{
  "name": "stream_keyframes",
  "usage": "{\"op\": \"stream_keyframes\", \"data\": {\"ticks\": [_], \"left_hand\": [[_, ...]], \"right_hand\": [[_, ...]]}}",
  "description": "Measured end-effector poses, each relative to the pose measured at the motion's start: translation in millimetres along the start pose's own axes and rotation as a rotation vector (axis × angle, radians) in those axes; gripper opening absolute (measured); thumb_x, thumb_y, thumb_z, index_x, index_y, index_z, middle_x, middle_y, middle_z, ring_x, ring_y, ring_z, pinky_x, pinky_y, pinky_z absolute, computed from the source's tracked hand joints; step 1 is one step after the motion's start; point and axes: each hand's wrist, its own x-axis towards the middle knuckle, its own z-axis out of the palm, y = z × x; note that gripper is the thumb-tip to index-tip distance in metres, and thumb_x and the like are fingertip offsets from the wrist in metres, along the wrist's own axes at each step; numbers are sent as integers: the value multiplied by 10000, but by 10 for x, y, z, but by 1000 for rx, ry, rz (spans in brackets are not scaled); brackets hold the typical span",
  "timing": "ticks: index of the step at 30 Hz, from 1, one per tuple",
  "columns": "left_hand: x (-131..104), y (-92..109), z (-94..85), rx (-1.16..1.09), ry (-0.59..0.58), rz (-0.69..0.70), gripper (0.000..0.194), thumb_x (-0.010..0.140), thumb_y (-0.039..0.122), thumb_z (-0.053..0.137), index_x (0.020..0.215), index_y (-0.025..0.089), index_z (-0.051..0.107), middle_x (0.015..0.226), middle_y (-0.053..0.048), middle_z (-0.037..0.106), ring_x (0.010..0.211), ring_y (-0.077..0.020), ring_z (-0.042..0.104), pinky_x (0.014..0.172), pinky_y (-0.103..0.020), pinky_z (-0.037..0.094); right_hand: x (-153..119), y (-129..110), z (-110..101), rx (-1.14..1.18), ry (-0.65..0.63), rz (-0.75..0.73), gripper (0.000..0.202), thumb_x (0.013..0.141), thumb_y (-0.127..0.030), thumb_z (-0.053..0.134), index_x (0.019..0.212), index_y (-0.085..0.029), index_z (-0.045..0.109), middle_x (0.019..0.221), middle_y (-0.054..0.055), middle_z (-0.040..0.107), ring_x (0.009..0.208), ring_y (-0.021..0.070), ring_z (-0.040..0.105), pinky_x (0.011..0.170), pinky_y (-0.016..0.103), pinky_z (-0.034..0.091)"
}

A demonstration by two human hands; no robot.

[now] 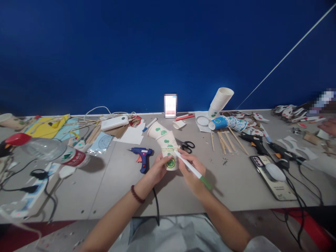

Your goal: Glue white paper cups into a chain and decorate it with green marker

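Observation:
Several white paper cups with green prints (pixel 166 140) are joined in a bent stack in front of me. My left hand (pixel 159 168) is closed around the lowest cup, which bears a drawn green circle and a scalloped line near its rim. Pinched in my right hand (pixel 193 171) is a white marker with a green end (pixel 193 168), its tip touching or very near that cup. Just left of the cups lies a blue glue gun (pixel 143 155). Black scissors (pixel 187 145) rest behind my right hand.
A plastic bottle with a red cap (pixel 52 150) and a power strip (pixel 39 192) are on the left. Rightward stand a leaning cup stack (pixel 222 99), a blue-patterned cup piece (pixel 220 122), wooden sticks (pixel 224 143), black glue guns (pixel 279 152) and a phone (pixel 271 180). Another person's hand (pixel 328 126) shows far right.

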Motion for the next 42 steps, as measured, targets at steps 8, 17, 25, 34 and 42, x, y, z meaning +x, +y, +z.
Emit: {"op": "stream_keyframes", "data": {"ticks": [8,17,25,34,42], "left_hand": [[10,-9,-14,-6,-5,-7,440,661,286,821,1051,117,707,1035,-103,737,899,-212,675,833,-311,501],[-10,22,17,-4,1,-30,455,650,306,828,1046,123,701,1057,-104,733,910,-220,678,827,-310,501],[-10,22,13,-11,-13,-43,437,658,315,815,1030,115,703,1061,-118,730,924,-241,675,828,-326,487],[-7,20,9,-36,-28,-44,436,679,289,802,1062,113,692,1017,-108,738,886,-223,680,820,-314,487],[-4,18,19,-45,-15,-43,448,656,292,819,1054,122,699,996,-95,744,860,-212,683,817,-311,497]], "right_hand": [[11,-4,6,-7,1,-21,126,826,-136,651,917,-222,634,1065,102,756,1011,243,733,829,382,624],[4,6,6,2,1,1,119,832,-149,644,921,-225,624,1057,93,758,1024,246,730,824,382,629],[11,-4,14,46,2,-13,116,839,-136,631,910,-225,613,1046,84,754,1030,245,729,836,377,623],[0,8,9,49,14,7,98,843,-157,637,906,-226,605,1008,85,751,1029,262,729,817,387,626],[0,-3,14,43,30,24,108,840,-142,640,895,-227,603,951,64,746,1018,256,733,795,356,621]]}}
